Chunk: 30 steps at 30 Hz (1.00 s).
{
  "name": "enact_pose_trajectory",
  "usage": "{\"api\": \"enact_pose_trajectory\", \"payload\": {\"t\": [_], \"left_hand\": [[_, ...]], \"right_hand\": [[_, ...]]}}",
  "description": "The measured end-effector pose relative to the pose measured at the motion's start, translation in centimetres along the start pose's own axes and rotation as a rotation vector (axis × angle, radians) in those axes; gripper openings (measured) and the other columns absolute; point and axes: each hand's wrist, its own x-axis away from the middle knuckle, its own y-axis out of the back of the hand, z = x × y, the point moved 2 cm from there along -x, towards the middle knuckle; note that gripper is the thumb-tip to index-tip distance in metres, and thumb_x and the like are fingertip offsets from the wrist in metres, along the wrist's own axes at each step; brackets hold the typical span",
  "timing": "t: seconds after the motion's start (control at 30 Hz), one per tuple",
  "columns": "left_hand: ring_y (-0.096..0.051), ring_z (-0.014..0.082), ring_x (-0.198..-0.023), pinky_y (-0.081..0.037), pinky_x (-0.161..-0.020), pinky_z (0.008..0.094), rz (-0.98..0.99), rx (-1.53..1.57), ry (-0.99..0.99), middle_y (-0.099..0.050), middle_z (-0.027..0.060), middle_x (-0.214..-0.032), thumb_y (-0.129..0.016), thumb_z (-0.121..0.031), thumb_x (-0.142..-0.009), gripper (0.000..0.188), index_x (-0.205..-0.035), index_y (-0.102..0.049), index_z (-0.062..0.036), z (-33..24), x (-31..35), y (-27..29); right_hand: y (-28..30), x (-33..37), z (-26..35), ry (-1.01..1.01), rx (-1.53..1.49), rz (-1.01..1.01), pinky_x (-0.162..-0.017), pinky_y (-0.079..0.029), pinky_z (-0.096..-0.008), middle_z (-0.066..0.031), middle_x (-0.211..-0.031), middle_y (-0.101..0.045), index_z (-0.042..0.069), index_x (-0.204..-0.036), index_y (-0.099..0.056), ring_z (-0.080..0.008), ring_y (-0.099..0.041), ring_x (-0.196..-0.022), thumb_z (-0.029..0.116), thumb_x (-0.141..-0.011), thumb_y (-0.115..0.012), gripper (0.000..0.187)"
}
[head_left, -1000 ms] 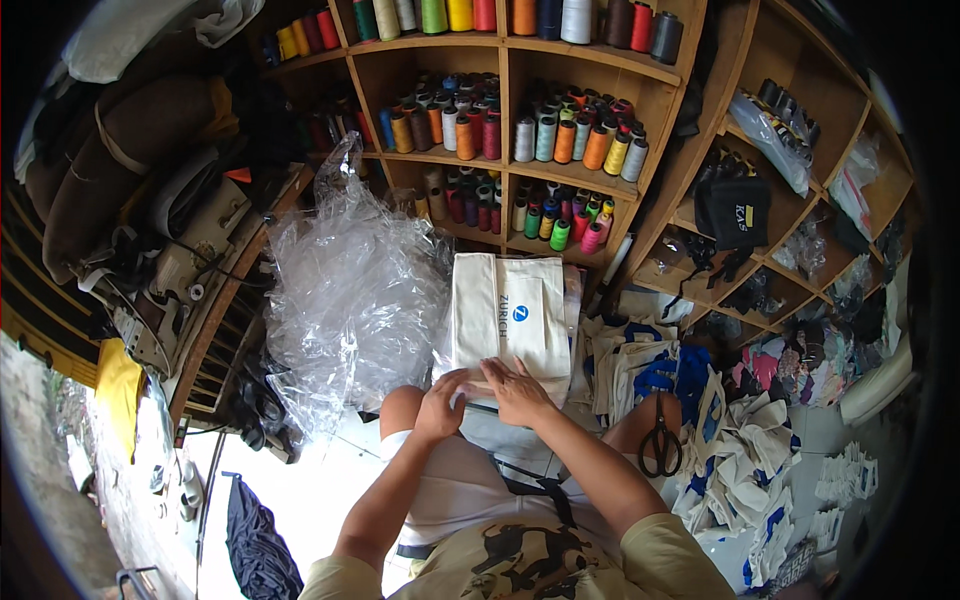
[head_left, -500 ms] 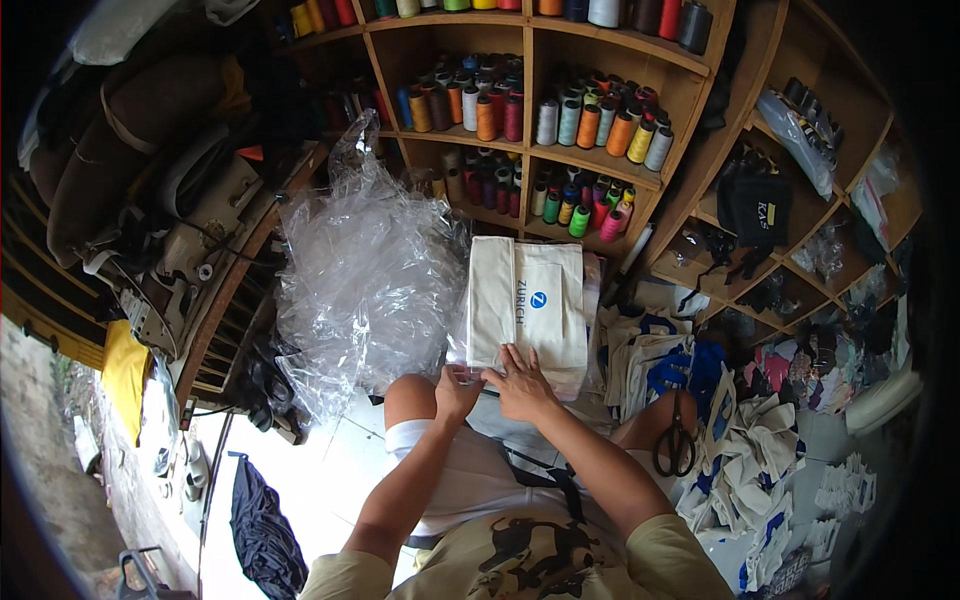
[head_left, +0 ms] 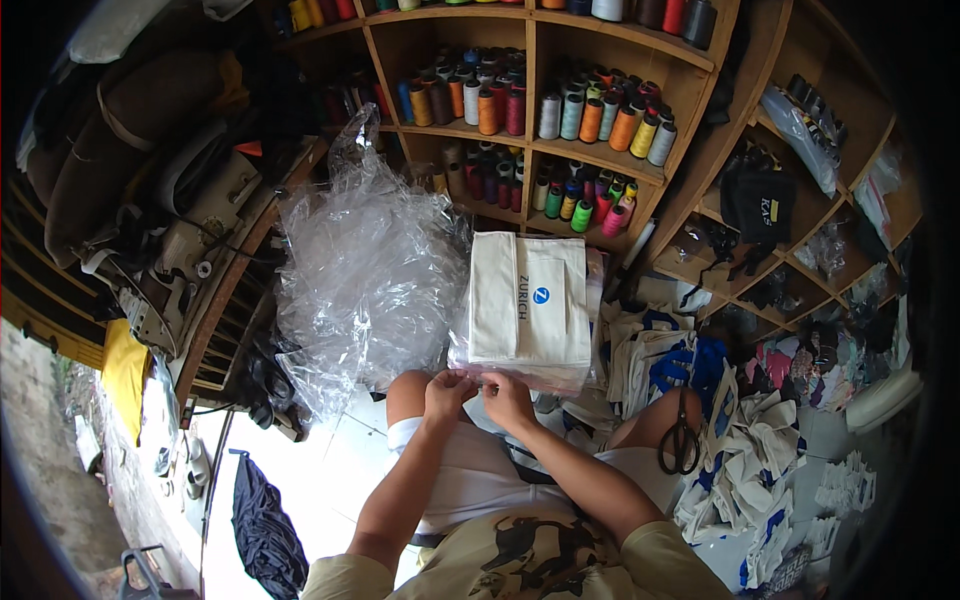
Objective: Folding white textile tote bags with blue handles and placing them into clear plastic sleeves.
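A folded cream canvas bag [head_left: 550,335] with a round blue print lies flat on top of a stack before my knees. Clear plastic shows along its left and near edges, like a sleeve [head_left: 460,352]. My left hand [head_left: 445,395] is closed in a pinch at the near left corner of that sleeve. Close beside it, my right hand [head_left: 508,402] also has its fingertips pinched on the plastic edge, just below the canvas. The fingertips are small and partly hidden.
A big heap of crumpled clear plastic bags [head_left: 365,270] stands left of the stack. Black scissors [head_left: 680,447] rest by my right knee. Cream and blue cloth pieces [head_left: 740,470] pile up at the right. Shelves of thread cones [head_left: 622,125] rise behind; a sewing machine [head_left: 215,215] is at the left.
My right hand has lifted off the canvas bag and drawn back to the near plastic edge, its fingers now pinched. My left hand has shifted slightly left and nearer to me.
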Motion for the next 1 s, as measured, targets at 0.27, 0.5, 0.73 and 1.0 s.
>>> {"api": "enact_pose_trajectory", "payload": {"t": [0.27, 0.5, 0.73, 1.0], "left_hand": [[-0.066, 0.0207, -0.084, -0.057, -0.077, 0.0313, 0.004, -0.019, 0.012, -0.064, 0.0129, -0.097, -0.061, 0.005, -0.086, 0.019, -0.104, -0.055, 0.0034, 0.4, -0.1, 0.7], [-0.066, 0.0211, -0.082, -0.055, -0.076, 0.0323, 0.084, 0.063, 0.043, -0.064, 0.0122, -0.096, -0.056, 0.002, -0.086, 0.018, -0.103, -0.058, 0.0037, -0.2, 0.2, 0.9], [-0.065, 0.0243, -0.086, -0.054, -0.078, 0.0344, 0.087, 0.177, 0.080, -0.064, 0.0144, -0.092, -0.055, -0.007, -0.089, 0.016, -0.102, -0.058, 0.0036, -1.7, 1.5, 0.0], [-0.067, 0.0249, -0.068, -0.054, -0.068, 0.0327, 0.056, 0.174, 0.070, -0.065, 0.0135, -0.078, -0.057, -0.005, -0.092, 0.010, -0.094, -0.060, 0.0048, -0.7, 0.7, 0.3]], "right_hand": [[-3.9, -0.6, -0.4, -0.565, -0.494, 0.088, -0.064, -0.054, -0.0401, -0.0161, -0.083, -0.069, 0.009, -0.100, -0.067, -0.0301, -0.069, -0.069, 0.021, -0.084, -0.069, 0.020], [-4.7, -0.9, -1.1, -0.269, -0.295, -0.039, -0.049, -0.052, -0.0327, -0.0114, -0.074, -0.069, 0.004, -0.098, -0.063, -0.0180, -0.066, -0.054, 0.016, -0.089, -0.066, 0.016], [-3.4, 0.0, 0.5, 0.047, 0.009, -0.128, -0.055, -0.051, -0.0437, -0.0154, -0.073, -0.067, 0.008, -0.098, -0.062, -0.0359, -0.065, -0.062, 0.018, -0.089, -0.061, 0.013], [-2.3, 1.0, 0.7, 0.111, 0.004, -0.100, -0.057, -0.052, -0.0463, -0.0154, -0.073, -0.067, 0.012, -0.104, -0.065, -0.0372, -0.065, -0.066, 0.019, -0.086, -0.061, 0.020]]}}
